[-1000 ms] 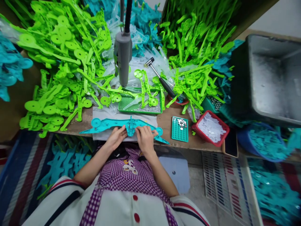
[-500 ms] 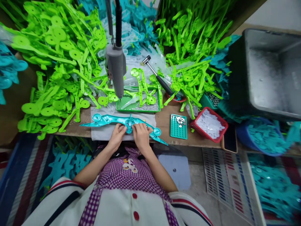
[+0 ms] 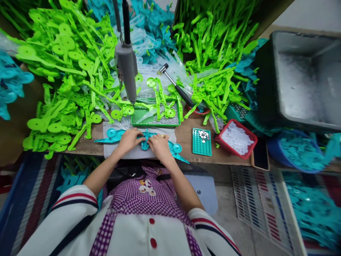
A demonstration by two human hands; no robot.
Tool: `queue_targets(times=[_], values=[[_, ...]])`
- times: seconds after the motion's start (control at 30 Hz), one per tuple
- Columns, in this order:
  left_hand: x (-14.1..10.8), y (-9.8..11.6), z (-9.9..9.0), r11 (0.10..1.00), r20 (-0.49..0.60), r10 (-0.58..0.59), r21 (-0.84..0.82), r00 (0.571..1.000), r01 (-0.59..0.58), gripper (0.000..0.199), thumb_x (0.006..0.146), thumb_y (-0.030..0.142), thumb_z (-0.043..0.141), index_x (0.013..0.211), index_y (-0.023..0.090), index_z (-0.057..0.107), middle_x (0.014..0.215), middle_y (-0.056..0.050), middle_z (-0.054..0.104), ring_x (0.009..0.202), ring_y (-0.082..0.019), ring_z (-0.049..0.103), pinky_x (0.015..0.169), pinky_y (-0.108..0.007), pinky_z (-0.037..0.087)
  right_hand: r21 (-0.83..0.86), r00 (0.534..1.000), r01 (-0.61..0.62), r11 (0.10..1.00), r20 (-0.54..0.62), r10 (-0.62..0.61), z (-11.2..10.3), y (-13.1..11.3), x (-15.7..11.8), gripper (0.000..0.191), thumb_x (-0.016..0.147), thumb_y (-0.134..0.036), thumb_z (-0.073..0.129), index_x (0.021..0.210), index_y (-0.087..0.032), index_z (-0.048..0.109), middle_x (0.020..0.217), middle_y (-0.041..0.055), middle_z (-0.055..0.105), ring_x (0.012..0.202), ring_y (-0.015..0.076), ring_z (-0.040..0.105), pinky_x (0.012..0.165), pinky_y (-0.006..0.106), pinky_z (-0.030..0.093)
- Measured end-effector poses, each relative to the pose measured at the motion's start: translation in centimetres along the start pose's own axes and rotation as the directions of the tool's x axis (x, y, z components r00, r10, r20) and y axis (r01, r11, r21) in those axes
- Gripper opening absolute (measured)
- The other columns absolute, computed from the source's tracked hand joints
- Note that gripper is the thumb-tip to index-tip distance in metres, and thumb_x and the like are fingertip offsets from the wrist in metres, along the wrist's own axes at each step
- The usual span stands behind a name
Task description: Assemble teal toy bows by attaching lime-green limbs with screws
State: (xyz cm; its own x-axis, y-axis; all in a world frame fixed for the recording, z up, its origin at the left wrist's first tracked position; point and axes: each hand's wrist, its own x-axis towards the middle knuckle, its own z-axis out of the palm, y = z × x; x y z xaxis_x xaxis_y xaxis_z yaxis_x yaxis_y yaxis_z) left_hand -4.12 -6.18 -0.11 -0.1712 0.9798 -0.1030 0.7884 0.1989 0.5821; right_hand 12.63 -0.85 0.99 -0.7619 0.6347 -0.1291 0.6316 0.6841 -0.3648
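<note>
A long teal plastic bow-shaped piece (image 3: 111,134) lies across a white cloth (image 3: 135,153) at the table's front edge. My left hand (image 3: 130,140) is closed on it just left of its cross-shaped middle. On the other side, my right hand (image 3: 160,146) grips it with bent fingers, the fingertips close to the middle. My hands cover stretches of both arms of the piece. Whether a small part sits between my fingertips is hidden. Behind the cloth, a grey electric screwdriver (image 3: 127,73) hangs point down, touched by neither hand.
A green tray of small metal parts (image 3: 156,125) sits behind the cloth, a hammer (image 3: 176,85) beyond it. Rightward are a teal tray with silvery discs (image 3: 201,148), a red basket of white pieces (image 3: 254,146) and a grey bin (image 3: 277,117). Lime-green plastic parts (image 3: 66,42) are heaped behind.
My left hand has shifted left and up, now lying over the left arm of the teal piece. My right hand stays near the middle. The view has shifted slightly.
</note>
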Motion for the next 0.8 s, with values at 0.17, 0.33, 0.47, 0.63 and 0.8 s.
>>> queue_targets(times=[0.17, 0.33, 0.47, 0.63, 0.8], values=[[0.1, -1.1, -0.1, 0.970, -0.053, 0.017, -0.241, 0.998, -0.029, 0.011, 0.081, 0.029, 0.064, 0.074, 0.021, 0.067, 0.074, -0.002, 0.063, 0.069, -0.018, 0.057, 0.067, -0.029, 0.043, 0.280, 0.999, 0.032, 0.959, 0.031, -0.042, -1.2, 1.7, 0.1, 0.014, 0.091, -0.028, 0.058, 0.102, -0.022, 0.066, 0.094, 0.0042, 0.074, 0.096, 0.0226, 0.061, 0.082, 0.035, 0.029], [-0.4, -2.1, -0.7, 0.938, -0.114, -0.010, -0.345, 0.993, -0.030, 0.008, 0.081, 0.027, 0.059, 0.077, 0.021, 0.061, 0.077, -0.001, 0.060, 0.072, -0.017, 0.054, 0.071, -0.029, 0.043, 0.390, 0.995, -0.011, 0.921, -0.090, 0.050, 0.1, 2.6, 0.2, 0.010, 0.090, -0.023, 0.056, 0.093, -0.022, 0.065, 0.098, 0.0035, 0.074, 0.097, 0.0216, 0.061, 0.085, 0.036, 0.031], [-0.7, -2.2, -0.9, 0.925, -0.109, -0.017, -0.379, 0.994, -0.026, 0.007, 0.082, 0.027, 0.058, 0.077, 0.021, 0.059, 0.078, -0.001, 0.060, 0.074, -0.017, 0.053, 0.074, -0.028, 0.043, 0.389, 0.992, -0.001, 0.921, -0.115, 0.049, 1.0, 2.5, 0.2, 0.011, 0.091, -0.027, 0.056, 0.094, -0.022, 0.066, 0.100, 0.0048, 0.072, 0.100, 0.0225, 0.059, 0.086, 0.036, 0.032], [-0.7, -2.3, -0.9, 0.913, -0.093, -0.031, -0.408, 0.995, -0.010, 0.009, 0.080, 0.029, 0.060, 0.076, 0.021, 0.059, 0.076, 0.000, 0.059, 0.073, -0.016, 0.053, 0.071, -0.028, 0.041, 0.350, 0.999, 0.050, 0.935, -0.017, -0.047, 0.3, 3.1, 0.2, 0.014, 0.088, -0.030, 0.063, 0.099, -0.023, 0.067, 0.102, 0.0051, 0.070, 0.102, 0.0227, 0.057, 0.086, 0.035, 0.033], [-0.7, -2.4, -1.0, 0.880, -0.070, -0.053, -0.475, 0.996, 0.014, 0.009, 0.079, 0.029, 0.061, 0.076, 0.021, 0.059, 0.073, 0.001, 0.059, 0.070, -0.015, 0.053, 0.068, -0.027, 0.040, 0.269, 0.997, 0.062, 0.961, -0.064, -0.046, 0.8, 2.9, 0.3, 0.014, 0.092, -0.033, 0.058, 0.097, -0.023, 0.068, 0.099, 0.0055, 0.069, 0.100, 0.0228, 0.055, 0.084, 0.035, 0.031]])
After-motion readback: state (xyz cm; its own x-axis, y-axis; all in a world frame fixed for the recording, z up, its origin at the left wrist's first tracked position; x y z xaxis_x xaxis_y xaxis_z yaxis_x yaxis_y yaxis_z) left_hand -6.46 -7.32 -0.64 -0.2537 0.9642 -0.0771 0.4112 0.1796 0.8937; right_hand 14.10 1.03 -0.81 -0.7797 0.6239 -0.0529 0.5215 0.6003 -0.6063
